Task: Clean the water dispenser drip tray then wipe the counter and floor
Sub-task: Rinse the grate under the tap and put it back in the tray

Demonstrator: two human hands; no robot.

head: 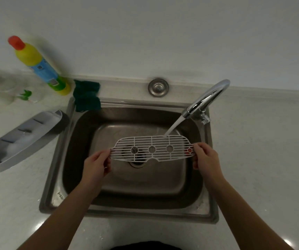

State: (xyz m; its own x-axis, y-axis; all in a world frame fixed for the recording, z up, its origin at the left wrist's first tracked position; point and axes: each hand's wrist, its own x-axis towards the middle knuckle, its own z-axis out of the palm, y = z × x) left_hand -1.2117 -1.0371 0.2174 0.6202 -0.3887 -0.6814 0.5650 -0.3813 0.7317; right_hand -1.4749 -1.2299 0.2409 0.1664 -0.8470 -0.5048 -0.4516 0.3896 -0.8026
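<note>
A white slotted drip-tray grille (160, 144) with three round holes and a red dot hangs level over the steel sink (62, 141). My left hand (96, 164) pinches its left end and my right hand (205, 156) pinches its right end. Water runs from the chrome tap (206, 99) onto the grille's far edge. The grey and white drip tray base (21, 139) lies on the counter left of the sink.
A dark green cloth (86, 96) hangs over the sink's back left corner. A yellow and blue cleaner bottle (40, 66) with a red cap stands behind it. A round steel cap (158, 86) sits behind the basin. Pale counter (262, 159) surrounds the sink.
</note>
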